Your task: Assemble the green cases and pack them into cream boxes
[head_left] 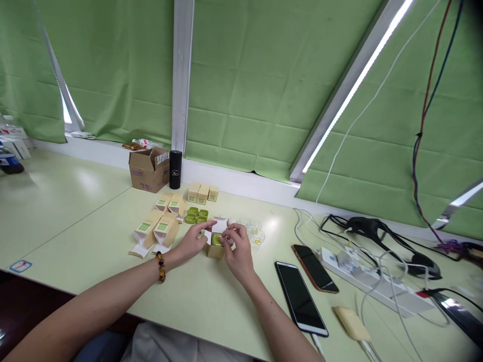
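My left hand (193, 241) and my right hand (238, 247) meet over a small tan carton (215, 250) on the pale green table. Its white flaps stand open and a green jar (216, 239) shows in its mouth. Both hands pinch at the carton's top, the left at a flap, the right at the jar's edge. A beaded bracelet (161, 266) circles my left wrist. To the left lie several open tan cartons (157, 229) with green labels. Loose green jars (196, 215) sit behind them, and three closed cartons (203, 193) stand further back.
A brown cardboard box (149, 169) and a black cylinder (175, 169) stand by the window sill. Clear plastic pieces (255, 232) lie right of my hands. Two phones (301, 296) (314, 261), a power strip (362, 276) with cables and a yellow pad (352, 323) fill the right side.
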Available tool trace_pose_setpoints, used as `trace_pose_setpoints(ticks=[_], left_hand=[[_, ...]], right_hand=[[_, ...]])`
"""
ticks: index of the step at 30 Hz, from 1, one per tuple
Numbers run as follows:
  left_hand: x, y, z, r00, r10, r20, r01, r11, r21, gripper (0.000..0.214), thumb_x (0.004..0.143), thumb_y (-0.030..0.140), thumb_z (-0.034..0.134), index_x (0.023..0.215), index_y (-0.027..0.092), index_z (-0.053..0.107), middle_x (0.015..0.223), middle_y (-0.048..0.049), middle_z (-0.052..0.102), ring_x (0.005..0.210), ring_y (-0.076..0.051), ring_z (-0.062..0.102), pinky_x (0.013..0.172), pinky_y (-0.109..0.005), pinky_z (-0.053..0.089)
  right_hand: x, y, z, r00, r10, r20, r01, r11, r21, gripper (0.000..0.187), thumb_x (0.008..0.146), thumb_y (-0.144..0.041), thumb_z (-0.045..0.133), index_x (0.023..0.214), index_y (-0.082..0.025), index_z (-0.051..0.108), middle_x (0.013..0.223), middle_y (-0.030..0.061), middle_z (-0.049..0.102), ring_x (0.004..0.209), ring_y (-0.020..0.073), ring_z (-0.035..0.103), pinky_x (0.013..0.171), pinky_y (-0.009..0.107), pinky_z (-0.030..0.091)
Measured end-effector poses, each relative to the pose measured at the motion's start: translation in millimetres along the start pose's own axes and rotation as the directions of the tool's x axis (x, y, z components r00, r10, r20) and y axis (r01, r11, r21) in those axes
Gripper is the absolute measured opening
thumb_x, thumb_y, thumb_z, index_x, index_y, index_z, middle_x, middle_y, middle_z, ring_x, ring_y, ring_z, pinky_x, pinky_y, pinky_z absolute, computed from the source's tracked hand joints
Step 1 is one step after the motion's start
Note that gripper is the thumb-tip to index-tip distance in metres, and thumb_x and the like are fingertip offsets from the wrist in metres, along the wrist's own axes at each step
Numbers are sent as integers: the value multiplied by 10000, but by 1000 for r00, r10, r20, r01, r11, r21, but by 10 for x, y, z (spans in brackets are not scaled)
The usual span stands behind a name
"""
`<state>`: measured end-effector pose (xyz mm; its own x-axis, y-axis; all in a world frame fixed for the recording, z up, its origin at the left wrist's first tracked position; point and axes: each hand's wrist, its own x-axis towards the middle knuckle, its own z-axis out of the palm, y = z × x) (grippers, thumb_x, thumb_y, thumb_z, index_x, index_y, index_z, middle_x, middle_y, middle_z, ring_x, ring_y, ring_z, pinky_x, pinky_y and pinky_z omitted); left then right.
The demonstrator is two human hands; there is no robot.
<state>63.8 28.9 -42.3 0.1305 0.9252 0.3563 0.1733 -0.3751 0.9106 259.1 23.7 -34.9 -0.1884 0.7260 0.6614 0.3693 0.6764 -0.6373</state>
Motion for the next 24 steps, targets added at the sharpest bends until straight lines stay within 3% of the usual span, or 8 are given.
trace_pose_setpoints(ticks=[6, 13, 18, 21, 24], left_hand=[[-10, -6, 12, 1000, 17, -14, -17, 1000, -11, 654, 763, 94, 548, 1391, 196, 697, 1332, -109, 715, 1278, -266, 623, 1168, -437, 470], [-19, 34, 7, 1000, 4, 2, -4, 1000, 9, 651, 767, 98, 535, 1392, 192, 692, 1342, -115, 701, 1289, -275, 618, 1165, -445, 464], [-13, 29, 3, 1000, 3, 3, -3, 1000, -11, 637, 772, 99, 539, 1383, 187, 697, 1341, -117, 706, 1299, -281, 618, 1171, -453, 458], [-1, 12, 1, 1000, -18, -3, 18, 999, -38, 635, 777, 102, 543, 1389, 177, 691, 1305, -120, 722, 1265, -277, 640, 1153, -454, 471], [10, 0, -5, 1000, -19, -2, 19, 996, -82, 624, 787, 111, 546, 1393, 163, 685, 1283, -123, 734, 1256, -281, 651, 1134, -458, 489]], right_hand=[[16, 85, 22, 989, 134, -55, -136, 990, -24, 74, 848, -228, 748, 795, -267, 783, 1051, 79, 548, 1037, 284, 554, 979, 506, 506], [75, 167, 58, 939, 343, -26, -342, 939, 36, 67, 717, -216, 824, 707, -281, 811, 989, 75, 553, 982, 289, 566, 810, 435, 546], [57, 137, 48, 939, 344, 2, -343, 937, 70, 45, 759, -268, 776, 793, -261, 804, 1047, 73, 579, 1034, 280, 609, 837, 415, 556], [25, 107, 34, 953, 300, -50, -288, 943, 169, 147, 876, -372, 690, 944, -250, 737, 1100, 75, 611, 1050, 262, 617, 793, 376, 556], [7, 123, 37, 936, 338, -103, -296, 910, 291, 209, 941, -439, 609, 1015, -248, 648, 1073, 66, 637, 955, 231, 617, 708, 336, 545]])
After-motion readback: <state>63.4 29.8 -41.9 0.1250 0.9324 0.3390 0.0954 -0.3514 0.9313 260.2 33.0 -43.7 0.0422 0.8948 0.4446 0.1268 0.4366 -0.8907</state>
